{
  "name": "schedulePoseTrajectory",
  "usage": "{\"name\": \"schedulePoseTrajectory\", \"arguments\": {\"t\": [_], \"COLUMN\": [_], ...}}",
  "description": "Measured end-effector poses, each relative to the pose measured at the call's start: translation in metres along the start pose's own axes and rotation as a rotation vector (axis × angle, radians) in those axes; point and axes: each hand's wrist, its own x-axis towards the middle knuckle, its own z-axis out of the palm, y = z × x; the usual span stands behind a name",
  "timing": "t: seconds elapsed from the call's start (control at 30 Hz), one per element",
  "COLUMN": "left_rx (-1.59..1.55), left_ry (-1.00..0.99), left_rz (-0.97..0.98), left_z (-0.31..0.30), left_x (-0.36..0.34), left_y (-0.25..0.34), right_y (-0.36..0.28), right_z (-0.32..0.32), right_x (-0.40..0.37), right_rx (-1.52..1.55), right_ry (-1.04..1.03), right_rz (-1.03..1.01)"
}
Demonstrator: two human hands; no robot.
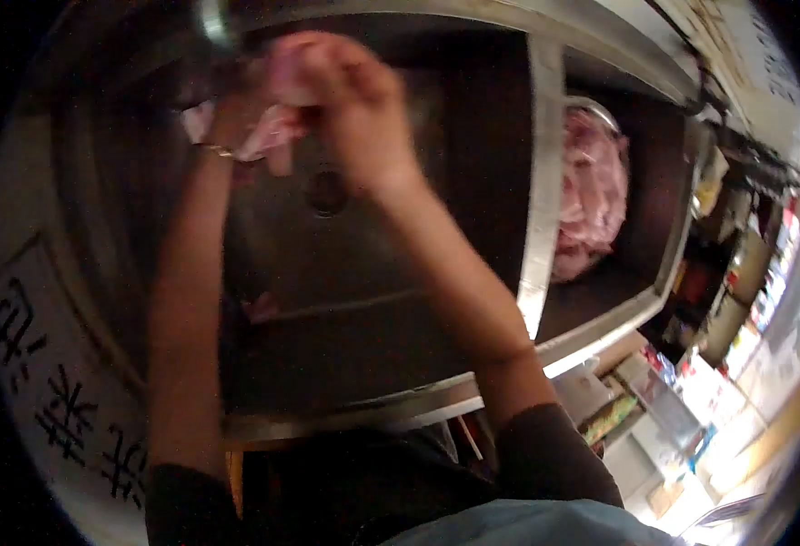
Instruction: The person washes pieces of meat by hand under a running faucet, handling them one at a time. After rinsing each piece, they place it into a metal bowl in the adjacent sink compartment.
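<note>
Over the large left basin of a metal sink (363, 355), both arms reach toward the far side, blurred by motion. My right hand (359, 109) is closed around a piece of pink raw meat (292, 68). Close beside it, my left hand (239, 111) is closed on the same meat, with a paler flap of it hanging below the fingers. Its fingertips are partly hidden behind the meat. A thin band circles the left wrist. Below the hands lies the round drain (325, 193), and a small pink scrap (261, 308) rests on the basin floor.
A metal tap (213, 25) stands at the far edge, just above the hands. Beyond the divider (543, 173), the right basin holds a heaped bowl of raw meat (591, 191). Boxes and shelved goods (668, 400) crowd the right. Handwritten lettering (63, 423) marks the left surface.
</note>
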Motion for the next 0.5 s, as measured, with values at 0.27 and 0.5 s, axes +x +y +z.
{"name": "schedulePoseTrajectory", "arguments": {"t": [0.27, 0.5], "left_rx": [0.193, 0.138], "left_ry": [-0.152, -0.139], "left_rz": [-0.197, -0.284], "left_z": [0.007, -0.008], "left_x": [-0.016, -0.010], "left_y": [-0.033, -0.036], "right_y": [0.058, 0.003], "right_z": [0.028, -0.019], "right_x": [0.045, 0.020], "right_rx": [-0.217, -0.127], "right_ry": [-0.311, -0.063], "right_rz": [-0.115, -0.231]}}
